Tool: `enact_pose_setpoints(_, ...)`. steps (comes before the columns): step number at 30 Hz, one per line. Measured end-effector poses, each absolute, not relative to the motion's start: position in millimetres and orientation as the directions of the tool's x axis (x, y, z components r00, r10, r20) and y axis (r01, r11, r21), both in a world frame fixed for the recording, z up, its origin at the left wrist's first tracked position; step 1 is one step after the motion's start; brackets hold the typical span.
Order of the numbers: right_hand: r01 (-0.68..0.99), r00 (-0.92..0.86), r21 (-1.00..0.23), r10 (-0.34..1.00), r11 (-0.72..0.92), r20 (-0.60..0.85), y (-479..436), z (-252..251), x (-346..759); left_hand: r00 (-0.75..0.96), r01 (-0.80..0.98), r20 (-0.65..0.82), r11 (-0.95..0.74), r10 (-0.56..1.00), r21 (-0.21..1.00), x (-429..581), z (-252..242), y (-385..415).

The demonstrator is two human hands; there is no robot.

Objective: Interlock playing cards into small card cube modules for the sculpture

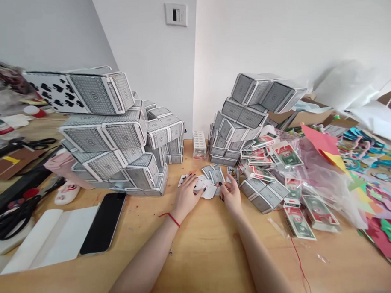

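Note:
Loose playing cards [208, 190] lie in an overlapping pile on the wooden table, some face up, others with grey patterned backs. My left hand [188, 194] rests on the pile's left side, fingers stretched out and apart over the face-up cards. At the right edge of the pile is my right hand [231, 194], its fingers curled inward. Whatever is between those fingertips is hidden. Just behind the right hand a picture card [232, 172] shows its face. A small block of boxes covered in grey card backs [265, 192] sits to the right of that hand.
Stacked card-covered boxes rise at left [119, 135] and right [238, 118]. A clear case of card packs [199, 144] stands between them. Red-green card packs [300, 223] and plastic wrap lie right. A phone [103, 223], white paper [56, 235] and scissors [16, 219] lie left.

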State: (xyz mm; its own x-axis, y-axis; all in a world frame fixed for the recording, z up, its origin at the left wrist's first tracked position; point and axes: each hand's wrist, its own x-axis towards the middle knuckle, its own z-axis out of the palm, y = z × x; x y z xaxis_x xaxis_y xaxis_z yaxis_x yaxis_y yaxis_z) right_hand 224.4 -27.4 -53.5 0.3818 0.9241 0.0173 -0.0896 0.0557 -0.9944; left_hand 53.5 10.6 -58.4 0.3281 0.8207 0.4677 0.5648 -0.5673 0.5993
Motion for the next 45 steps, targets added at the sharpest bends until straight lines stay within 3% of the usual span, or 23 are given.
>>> enact_pose_setpoints(8, 0.363, 0.324, -0.932, 0.935, 0.018, 0.144, -39, -56, 212, 0.302, 0.538, 0.481, -0.564, 0.823, 0.627, 51, -62, 12)
enact_pose_setpoints(12, 0.448, 0.375, -0.894, 0.912, -0.019, 0.169, -40, -55, 214, 0.285, 0.532, 0.499, -0.569, 0.818, 0.627, 52, -60, 11)
enact_pose_setpoints(16, 0.358, 0.406, -0.933, 0.905, -0.031, 0.125, -38, -52, 213, 0.281, 0.517, 0.556, -0.612, 0.782, 0.598, 52, -55, 6)
enact_pose_setpoints(19, 0.166, 0.407, -0.986, 0.912, -0.011, 0.059, -37, -47, 208, 0.25, 0.503, 0.659, -0.677, 0.709, 0.537, 51, -48, 0)
enact_pose_setpoints(24, -0.25, 0.054, -0.953, 0.981, -0.169, -0.188, -39, -50, 197, 0.341, 0.413, 0.759, -0.814, 0.555, 0.41, 58, -36, -16)
enact_pose_setpoints(26, -0.325, 0.024, -0.925, 0.976, -0.196, -0.215, -40, -53, 195, 0.401, 0.366, 0.751, -0.844, 0.524, 0.393, 62, -34, -23)
enact_pose_setpoints(32, -0.305, 0.028, -0.935, 0.98, -0.179, -0.197, -35, -55, 191, 0.422, 0.32, 0.705, -0.822, 0.57, 0.472, 54, -32, -36)
enact_pose_setpoints(39, -0.184, -0.106, -0.96, 0.976, -0.209, -0.192, -33, -47, 183, 0.138, 0.45, 0.583, -0.575, 0.8, 0.683, 23, -36, -22)
enact_pose_setpoints(45, -0.112, -0.079, -0.98, 0.984, -0.166, -0.158, -44, -47, 184, 0.333, 0.497, 0.393, -0.514, 0.857, 0.699, 10, -54, -5)
